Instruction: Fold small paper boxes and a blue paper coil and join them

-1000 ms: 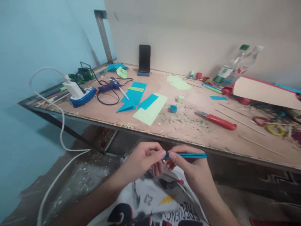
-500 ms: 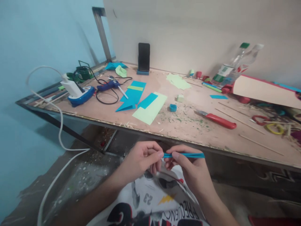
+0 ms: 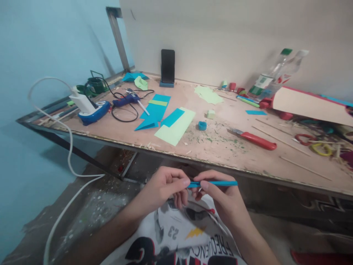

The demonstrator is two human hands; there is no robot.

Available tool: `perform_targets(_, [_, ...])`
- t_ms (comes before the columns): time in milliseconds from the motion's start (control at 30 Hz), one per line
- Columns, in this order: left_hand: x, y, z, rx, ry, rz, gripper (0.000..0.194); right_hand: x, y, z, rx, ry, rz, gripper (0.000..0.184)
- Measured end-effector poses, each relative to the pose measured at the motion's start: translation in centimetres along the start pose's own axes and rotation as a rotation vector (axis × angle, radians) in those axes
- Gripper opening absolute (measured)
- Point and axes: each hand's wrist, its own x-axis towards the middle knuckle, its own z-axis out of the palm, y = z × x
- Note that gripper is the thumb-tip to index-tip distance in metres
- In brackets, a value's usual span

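Nearest is a white shirt point(image 3: 176, 235) printed with a small "23", a yellow lightning bolt and a dark word, of which "FREQUENC" can be read; the large letters below it are cut off by the lower edge of the view.

Above the shirt, just short of the surface's front edge, both hands grip a narrow blue strip point(image 3: 224, 183). The left hand point(image 3: 168, 189) pinches its left end between thumb and curled fingers. The right hand point(image 3: 216, 189) holds it farther along, thumb on top and fingers behind, and the right end runs free past that thumb, across the hand.

To the left, a white cable point(image 3: 72, 147) hangs down toward a grey, speckled floor point(image 3: 91, 217).

The wooden surface point(image 3: 182, 96) is scattered with green crumbs and slivers. On its nearer part lie thin sticks point(image 3: 280, 140), a red-handled knife point(image 3: 257, 141), a small blue ring point(image 3: 202, 126) and a pale green sheet point(image 3: 172, 136) with blue paper on it. Beyond the ring sits a pale green block point(image 3: 211, 114). At the left are a blue glue gun point(image 3: 125, 100) and a blue power strip point(image 3: 95, 116) with a white plug in it.

Toward the back, a dark phone point(image 3: 168, 66) stands upright in a blue stand. At the right lean two clear bottles point(image 3: 260, 85), their green-and-white and red markings too blurred to read. Behind rises a pale panel point(image 3: 220, 36), with a light blue wall point(image 3: 55, 40) at the left.
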Motion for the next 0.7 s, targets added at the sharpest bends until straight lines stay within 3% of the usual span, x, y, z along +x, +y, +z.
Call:
perform_targets(167, [-0.2,0.2,0.2,0.003,0.045,0.024,0.041,0.2,-0.1,0.1,0.099,0.02,0.057,0.017])
perform_targets(367, [-0.3,0.5,0.1,0.032,0.111,0.073,0.035,0.1,-0.7,-0.1,0.125,0.169,0.03,0.023])
perform_targets(533, [-0.3,1.5,-0.4,-0.023,0.093,0.082,0.031,-0.1,-1.9,-0.7,0.133,0.137,0.035,0.024])
perform_targets(700, [-0.4,3.5,-0.6,0.156,0.144,0.128,0.02,-0.2,-2.7,-1.5,0.061,0.118,-0.039,0.023])
